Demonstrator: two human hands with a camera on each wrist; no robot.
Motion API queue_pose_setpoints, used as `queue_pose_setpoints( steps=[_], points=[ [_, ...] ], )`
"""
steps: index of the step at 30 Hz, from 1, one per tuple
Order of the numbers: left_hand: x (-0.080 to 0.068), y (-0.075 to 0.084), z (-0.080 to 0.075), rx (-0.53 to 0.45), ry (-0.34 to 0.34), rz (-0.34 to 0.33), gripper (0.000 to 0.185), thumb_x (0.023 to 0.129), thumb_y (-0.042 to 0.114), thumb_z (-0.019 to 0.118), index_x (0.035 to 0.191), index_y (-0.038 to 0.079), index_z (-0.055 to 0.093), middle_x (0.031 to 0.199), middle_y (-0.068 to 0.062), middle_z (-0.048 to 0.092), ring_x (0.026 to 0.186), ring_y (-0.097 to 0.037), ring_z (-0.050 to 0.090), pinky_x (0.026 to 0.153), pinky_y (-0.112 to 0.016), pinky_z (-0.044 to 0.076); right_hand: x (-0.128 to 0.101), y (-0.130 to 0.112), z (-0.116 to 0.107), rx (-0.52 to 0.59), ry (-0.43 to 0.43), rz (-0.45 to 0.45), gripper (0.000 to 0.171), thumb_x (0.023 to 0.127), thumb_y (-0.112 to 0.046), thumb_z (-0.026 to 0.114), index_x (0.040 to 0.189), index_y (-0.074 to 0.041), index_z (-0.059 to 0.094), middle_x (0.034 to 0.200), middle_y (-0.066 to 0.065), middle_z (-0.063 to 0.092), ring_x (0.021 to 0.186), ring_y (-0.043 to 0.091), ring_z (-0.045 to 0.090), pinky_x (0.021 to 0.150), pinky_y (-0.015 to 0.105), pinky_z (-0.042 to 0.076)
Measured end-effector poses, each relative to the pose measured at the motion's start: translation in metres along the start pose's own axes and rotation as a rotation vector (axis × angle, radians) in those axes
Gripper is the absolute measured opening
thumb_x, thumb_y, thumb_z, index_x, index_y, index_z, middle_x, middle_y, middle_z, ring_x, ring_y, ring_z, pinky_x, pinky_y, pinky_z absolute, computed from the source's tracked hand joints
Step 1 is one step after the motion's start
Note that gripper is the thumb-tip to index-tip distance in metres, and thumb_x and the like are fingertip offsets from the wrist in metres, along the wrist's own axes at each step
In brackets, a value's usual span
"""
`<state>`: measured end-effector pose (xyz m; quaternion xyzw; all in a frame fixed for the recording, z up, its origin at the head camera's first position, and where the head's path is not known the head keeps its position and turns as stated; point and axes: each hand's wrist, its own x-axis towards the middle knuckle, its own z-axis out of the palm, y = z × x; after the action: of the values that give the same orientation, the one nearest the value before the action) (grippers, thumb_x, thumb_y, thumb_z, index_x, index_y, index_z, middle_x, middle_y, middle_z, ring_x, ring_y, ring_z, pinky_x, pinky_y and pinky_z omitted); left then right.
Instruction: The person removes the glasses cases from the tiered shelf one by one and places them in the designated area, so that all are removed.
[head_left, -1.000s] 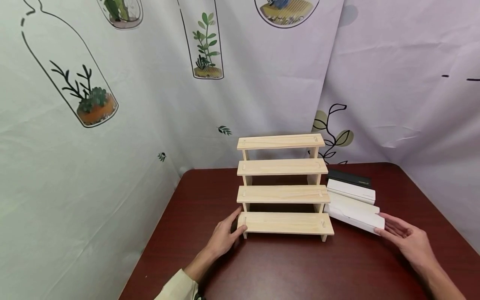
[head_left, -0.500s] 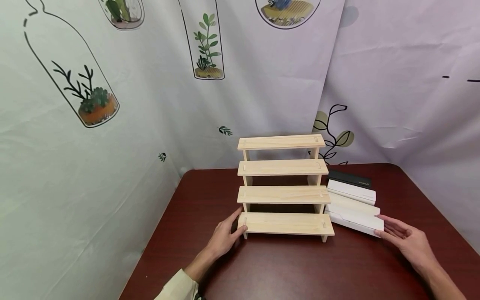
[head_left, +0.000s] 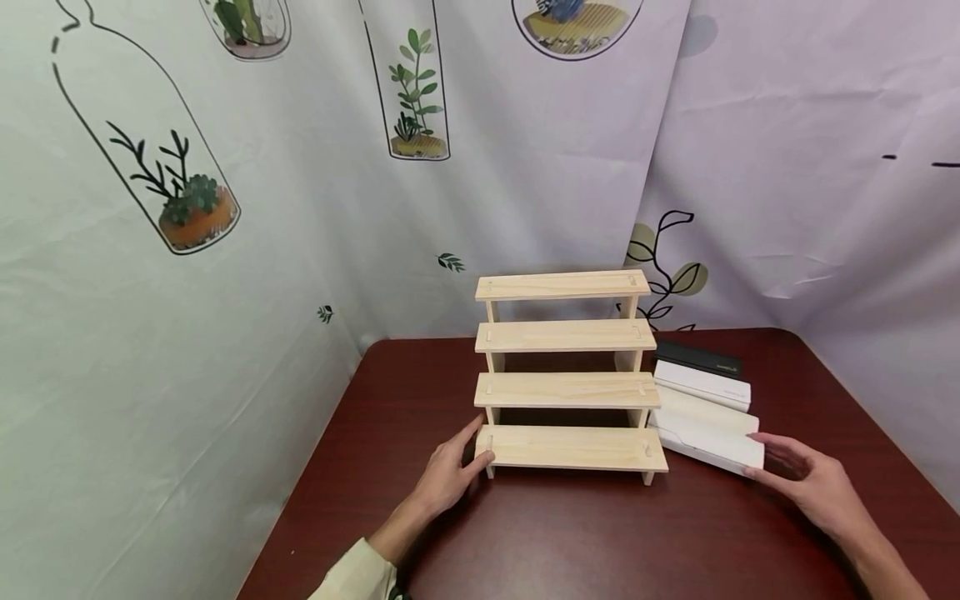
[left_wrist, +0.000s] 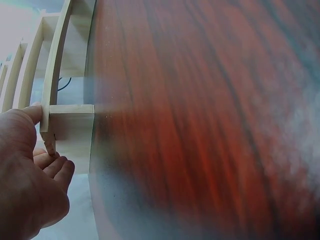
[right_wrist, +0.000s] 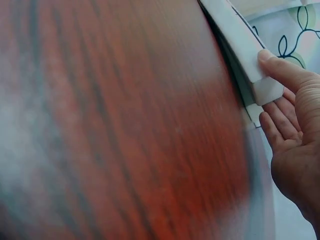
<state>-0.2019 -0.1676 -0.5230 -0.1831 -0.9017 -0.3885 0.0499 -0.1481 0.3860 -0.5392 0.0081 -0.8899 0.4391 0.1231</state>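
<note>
A pale wooden four-tier step rack stands on the table. My left hand grips the left end of its lowest board, with the thumb on top; in the left wrist view the fingers curl beneath that board. To the right of the rack lies a long white box, the nearest of several boxes. My right hand holds this box by its right end between thumb and fingers; the right wrist view shows the thumb on one face and fingers at the other. The box's left end is partly hidden behind the rack.
Behind the held box lie an off-white box, another white box and a black box. All sit close to the rack's right side. The dark red table meets a patterned cloth backdrop at the back.
My right hand has shifted slightly left and toward the front, and the right end of the white box has come with it. The left hand and rack have not visibly moved.
</note>
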Motion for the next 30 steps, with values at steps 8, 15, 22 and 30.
queue_pose_setpoints(
  steps=[8,15,22,30],
  points=[
    [0.000,0.000,-0.004,0.009,-0.010,-0.002,0.071,0.104,0.037,0.072,0.163,0.009,0.044,0.158,-0.013,0.053,0.143,-0.032,0.052,0.112,-0.056,0.045,0.003,-0.007,0.002,-0.110,0.010,-0.040,0.062,0.083,-0.027,0.095,0.134,-0.001,0.069,0.123,0.029,0.070,0.092,-0.022,0.052,0.072,0.005,0.043],
    [-0.002,-0.001,-0.005,0.011,-0.015,-0.011,0.070,0.104,0.035,0.072,0.163,0.009,0.044,0.159,-0.012,0.051,0.145,-0.031,0.050,0.114,-0.055,0.044,0.002,-0.011,0.001,-0.227,-0.003,0.003,0.067,0.083,-0.042,0.093,0.136,-0.007,0.071,0.134,0.031,0.065,0.110,0.011,0.057,0.073,0.021,0.037],
    [-0.001,-0.001,-0.006,0.009,-0.010,0.000,0.070,0.104,0.035,0.072,0.163,0.010,0.044,0.159,-0.012,0.052,0.144,-0.029,0.050,0.114,-0.055,0.045,0.001,-0.009,0.003,-0.191,0.027,-0.047,0.061,0.081,-0.037,0.095,0.133,-0.012,0.074,0.130,0.021,0.071,0.103,-0.023,0.041,0.075,0.012,0.035],
    [-0.001,-0.002,-0.005,0.008,-0.013,-0.008,0.070,0.104,0.036,0.072,0.163,0.010,0.044,0.159,-0.012,0.052,0.144,-0.030,0.050,0.114,-0.055,0.044,0.002,-0.007,0.002,-0.102,0.009,-0.073,0.058,0.084,-0.029,0.094,0.133,-0.007,0.073,0.120,-0.005,0.075,0.100,-0.027,0.050,0.077,0.003,0.042]
  ],
)
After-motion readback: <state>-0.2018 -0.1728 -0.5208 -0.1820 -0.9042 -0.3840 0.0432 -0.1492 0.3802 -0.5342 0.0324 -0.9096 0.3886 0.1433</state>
